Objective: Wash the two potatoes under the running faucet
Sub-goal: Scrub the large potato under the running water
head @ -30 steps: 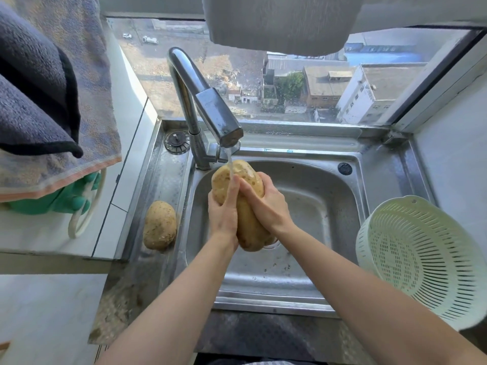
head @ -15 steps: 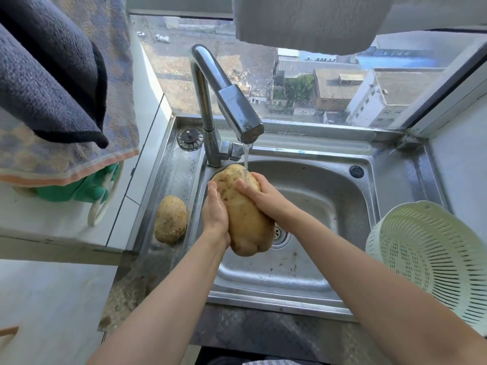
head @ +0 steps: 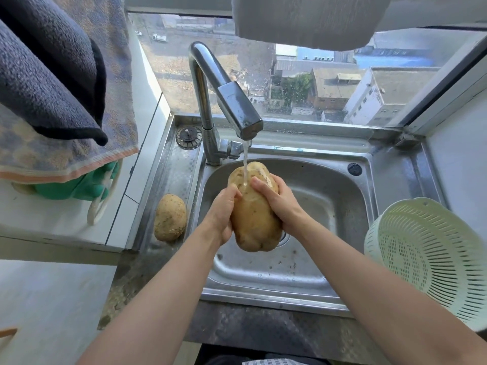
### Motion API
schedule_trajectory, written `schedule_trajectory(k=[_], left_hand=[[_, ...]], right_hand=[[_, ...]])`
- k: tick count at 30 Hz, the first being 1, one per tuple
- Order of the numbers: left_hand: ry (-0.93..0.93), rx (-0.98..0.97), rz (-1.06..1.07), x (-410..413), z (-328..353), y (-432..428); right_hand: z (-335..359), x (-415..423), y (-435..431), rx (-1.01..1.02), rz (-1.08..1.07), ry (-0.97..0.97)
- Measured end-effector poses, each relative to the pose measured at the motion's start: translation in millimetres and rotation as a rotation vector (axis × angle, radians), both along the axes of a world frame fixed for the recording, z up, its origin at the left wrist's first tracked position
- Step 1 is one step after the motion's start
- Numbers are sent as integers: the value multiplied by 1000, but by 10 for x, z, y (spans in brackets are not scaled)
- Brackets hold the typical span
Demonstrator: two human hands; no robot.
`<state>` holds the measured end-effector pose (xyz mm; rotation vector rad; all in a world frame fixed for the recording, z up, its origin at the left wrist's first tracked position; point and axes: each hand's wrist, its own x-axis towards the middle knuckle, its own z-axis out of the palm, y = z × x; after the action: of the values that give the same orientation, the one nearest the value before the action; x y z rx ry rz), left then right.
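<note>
Both hands are on the big potato (head: 254, 217), which is held over the sink (head: 329, 206) basin, long axis roughly front to back and far end directly under the faucet (head: 224, 96) spout. Water stream (head: 245, 164) is running and lands on the potato's top, far end, right between the two thumbs. Left hand (head: 222, 214) grips the potato's left side with fingers curled under and thumb on top. Right hand (head: 276, 204) grips the right side, fingers wrapped over the upper far part. Skin on the big potato looks wet and mostly clean where visible. Near end hangs above the drain, partly hiding it. Second potato (head: 170, 217) lies on the steel ledge left of the basin, near the basin edge, well apart from both hands, with dirt specks on the skin. Black strainer plug (head: 188, 137) sits on the same ledge further back, beside the faucet base. Pale green colander (head: 427, 259) sits at the right, tilted, its rim overlapping the sink's right edge. Dark speckled counter (head: 263, 330) runs along the front of the sink. Towels (head: 52, 75) hang upper left, with something green (head: 79, 185) beneath them.
</note>
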<state>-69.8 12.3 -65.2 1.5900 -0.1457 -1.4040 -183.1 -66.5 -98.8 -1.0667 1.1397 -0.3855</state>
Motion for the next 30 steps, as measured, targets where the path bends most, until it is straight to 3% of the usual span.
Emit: schedule_trajectory(k=[22,30], left_hand=[[-28,4,-134,106,-100,-92],[207,98,-76,119,-183,-15]], right_hand=[[-80,40,-78,89,-74,8],[-1,-62,-133,509,-70,-72]])
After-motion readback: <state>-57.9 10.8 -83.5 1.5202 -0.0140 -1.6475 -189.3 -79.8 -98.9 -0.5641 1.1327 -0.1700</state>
